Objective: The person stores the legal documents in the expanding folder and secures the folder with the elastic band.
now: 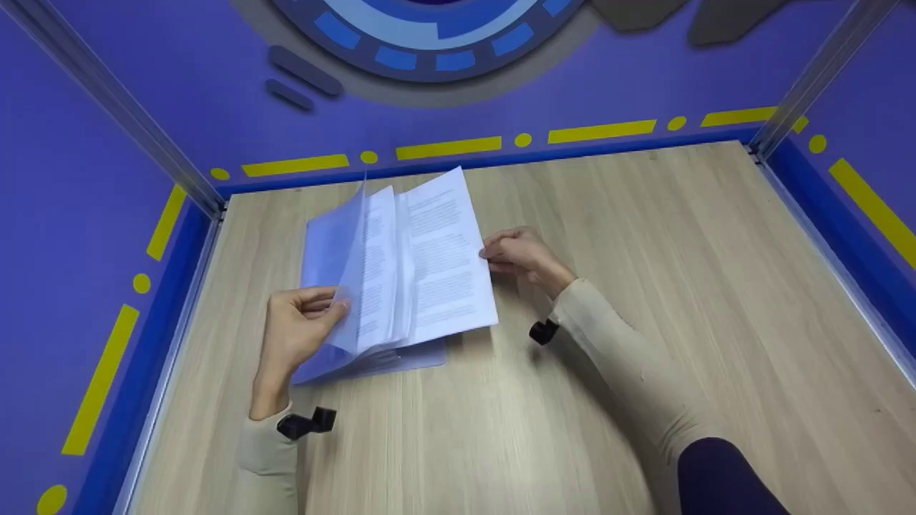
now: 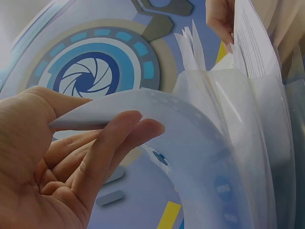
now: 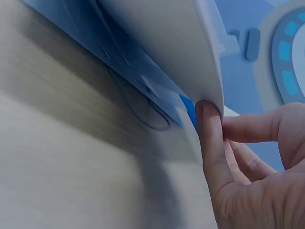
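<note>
A translucent blue plastic folder (image 1: 323,250) lies spread on the table, with a sheaf of printed sheets (image 1: 447,268) standing half raised from it. My left hand (image 1: 295,329) pinches the edge of a clear plastic leaf (image 1: 351,286) between thumb and fingers. In the left wrist view this leaf (image 2: 190,129) bends in a curve beside other plastic pockets (image 2: 248,114). At the right, my right hand (image 1: 528,259) pinches the outer edge of the printed sheets. The right wrist view shows thumb and fingertips on that paper edge, with a thin elastic loop (image 3: 131,109) hanging from the folder.
The wooden table (image 1: 630,236) is bordered by purple-blue panels (image 1: 444,118) with yellow marks at the back and both sides. Metal posts (image 1: 816,79) stand at the back corners. Each wrist carries a small black camera mount (image 1: 308,423).
</note>
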Demonstrator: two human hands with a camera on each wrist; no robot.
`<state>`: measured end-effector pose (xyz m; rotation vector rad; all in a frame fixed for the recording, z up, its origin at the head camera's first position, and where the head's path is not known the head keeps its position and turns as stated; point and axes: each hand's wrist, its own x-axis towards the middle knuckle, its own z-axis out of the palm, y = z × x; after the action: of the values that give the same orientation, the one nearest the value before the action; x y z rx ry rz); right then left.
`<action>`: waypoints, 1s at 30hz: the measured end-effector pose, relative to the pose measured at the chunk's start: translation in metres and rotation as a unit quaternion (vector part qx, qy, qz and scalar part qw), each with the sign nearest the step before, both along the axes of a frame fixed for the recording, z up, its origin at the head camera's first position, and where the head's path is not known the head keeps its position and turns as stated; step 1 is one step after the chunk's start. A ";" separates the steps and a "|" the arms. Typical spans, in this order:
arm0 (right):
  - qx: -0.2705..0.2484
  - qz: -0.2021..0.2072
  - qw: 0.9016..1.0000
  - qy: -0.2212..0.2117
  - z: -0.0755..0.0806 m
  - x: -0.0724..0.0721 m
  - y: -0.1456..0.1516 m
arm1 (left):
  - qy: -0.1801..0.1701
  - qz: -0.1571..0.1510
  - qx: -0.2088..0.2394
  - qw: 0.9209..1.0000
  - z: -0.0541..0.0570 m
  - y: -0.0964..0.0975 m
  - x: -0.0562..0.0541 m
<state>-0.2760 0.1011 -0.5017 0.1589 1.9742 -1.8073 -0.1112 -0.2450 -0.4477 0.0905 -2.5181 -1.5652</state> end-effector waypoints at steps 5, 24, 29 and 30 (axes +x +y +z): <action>-0.016 -0.003 1.000 0.001 -0.006 0.007 -0.016 | 0.003 0.002 0.001 1.000 0.000 -0.001 0.000; -0.008 -0.008 1.000 -0.003 -0.014 0.013 -0.059 | 0.004 -0.001 0.009 1.000 0.002 0.001 -0.001; -0.006 0.009 1.000 0.013 -0.016 0.016 -0.066 | -0.006 -0.002 -0.001 1.000 0.002 0.002 0.001; -0.007 0.012 1.000 0.016 -0.016 0.017 -0.067 | -0.006 -0.002 -0.004 1.000 0.002 0.002 0.001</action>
<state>-0.2590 0.0338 -0.5179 0.1018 1.9778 -1.8186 -0.1098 -0.2427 -0.4462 0.0955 -2.5345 -1.5614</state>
